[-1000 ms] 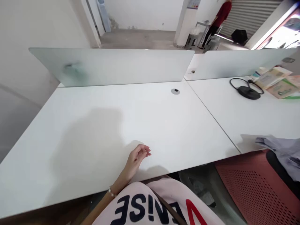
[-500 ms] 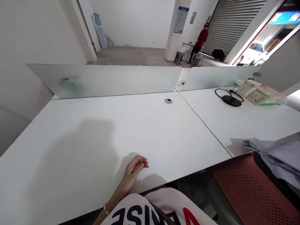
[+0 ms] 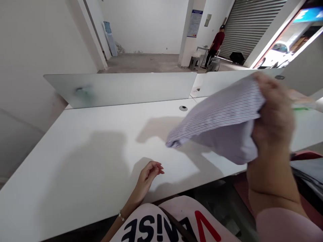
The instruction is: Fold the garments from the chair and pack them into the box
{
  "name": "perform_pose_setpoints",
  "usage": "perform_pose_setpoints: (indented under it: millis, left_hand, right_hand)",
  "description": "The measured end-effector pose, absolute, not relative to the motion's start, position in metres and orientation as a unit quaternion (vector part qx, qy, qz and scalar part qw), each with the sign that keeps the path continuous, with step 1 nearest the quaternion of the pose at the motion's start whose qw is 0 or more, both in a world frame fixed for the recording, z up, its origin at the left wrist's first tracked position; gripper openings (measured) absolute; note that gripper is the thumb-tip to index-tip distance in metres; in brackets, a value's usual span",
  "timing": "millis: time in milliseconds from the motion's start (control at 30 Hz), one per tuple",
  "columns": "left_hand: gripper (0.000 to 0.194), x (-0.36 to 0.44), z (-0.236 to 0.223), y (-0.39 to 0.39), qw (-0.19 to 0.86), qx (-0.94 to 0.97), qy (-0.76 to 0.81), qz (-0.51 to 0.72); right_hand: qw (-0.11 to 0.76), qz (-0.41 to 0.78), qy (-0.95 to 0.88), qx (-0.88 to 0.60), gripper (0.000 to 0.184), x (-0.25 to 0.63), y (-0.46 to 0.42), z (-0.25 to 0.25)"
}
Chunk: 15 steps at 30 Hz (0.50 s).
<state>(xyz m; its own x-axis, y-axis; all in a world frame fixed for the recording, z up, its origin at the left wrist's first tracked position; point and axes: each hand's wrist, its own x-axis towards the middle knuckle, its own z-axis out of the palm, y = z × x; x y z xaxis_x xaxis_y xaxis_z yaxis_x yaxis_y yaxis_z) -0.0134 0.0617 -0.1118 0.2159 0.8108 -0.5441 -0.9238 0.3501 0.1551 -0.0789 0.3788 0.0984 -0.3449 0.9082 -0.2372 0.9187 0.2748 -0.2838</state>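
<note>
room: concrete-floored hall with white walls, a blue water dispenser (image 3: 108, 37) against the far wall and a grey roller shutter (image 3: 252, 30) at the back right.

far off: person in a red shirt (image 3: 218, 42), standing well beyond the table, beside a stack of stools (image 3: 194, 63).

surface: long white table (image 3: 75, 161), frosted divider panels (image 3: 121, 89) along its far edge, a round cable grommet (image 3: 183, 108) just in front of the panels.

right hand (image 3: 274, 111): closed and gripping a bunched fold of cloth, held up above the right part of the table, slightly blurred.

striped cloth (image 3: 217, 121): fine blue-and-white stripes, gathered in the right hand, hanging clear of the table, a lower corner reaching out toward the middle, shadow cast on the white top.

left hand (image 3: 148, 176): fingers loosely curled, nothing held, at the near edge of the table, well apart from the striped cloth.

left wrist: thin beaded bracelet (image 3: 121, 215).

clothing: pale pink sweatshirt (image 3: 156, 225) with dark lettering, brown strap (image 3: 178, 225) across it.

lower right: red chair back (image 3: 305, 155), dark grey fabric (image 3: 306, 171) lying against it, below the table edge.
</note>
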Motion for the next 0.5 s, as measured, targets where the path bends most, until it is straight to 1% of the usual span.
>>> perform_pose_setpoints:
  millis: [33, 100, 133, 167, 233, 300, 367, 400, 500]
  left_hand:
    - [0.032, -0.014, -0.113, 0.062, 0.764, -0.11, 0.289, 0.566]
    - [0.04, -0.013, -0.118, 0.06, 0.748, -0.136, 0.323, 0.564]
    - [0.044, -0.013, -0.123, 0.059, 0.744, -0.149, 0.338, 0.556]
    - [0.047, -0.012, -0.128, 0.057, 0.743, -0.161, 0.35, 0.547]
    - [0.05, -0.013, -0.138, 0.051, 0.745, -0.189, 0.361, 0.528]
    - [0.053, -0.016, -0.145, 0.043, 0.742, -0.222, 0.371, 0.512]
    - [0.053, -0.021, -0.147, 0.037, 0.736, -0.229, 0.387, 0.507]
    - [0.05, -0.024, -0.145, 0.035, 0.735, -0.212, 0.395, 0.509]
    - [0.038, -0.036, -0.134, 0.035, 0.737, -0.1, 0.411, 0.527]
  right_hand:
    - [0.026, -0.27, 0.781, 0.563, 0.037, -0.083, 0.371, 0.079]
    - [0.089, -0.412, 0.737, 0.528, 0.04, -0.082, 0.356, 0.041]
    - [0.13, -0.45, 0.722, 0.509, 0.044, -0.075, 0.349, 0.025]
    - [0.165, -0.464, 0.717, 0.494, 0.046, -0.065, 0.344, 0.012]
    - [0.218, -0.439, 0.732, 0.474, 0.044, -0.035, 0.338, -0.005]
    - [0.26, -0.377, 0.763, 0.456, 0.038, 0.001, 0.336, -0.014]
    - [0.307, -0.339, 0.774, 0.437, 0.035, 0.036, 0.334, -0.022]
    - [0.331, -0.338, 0.768, 0.432, 0.038, 0.052, 0.332, -0.027]
    - [0.389, -0.358, 0.733, 0.428, 0.055, 0.084, 0.319, -0.048]
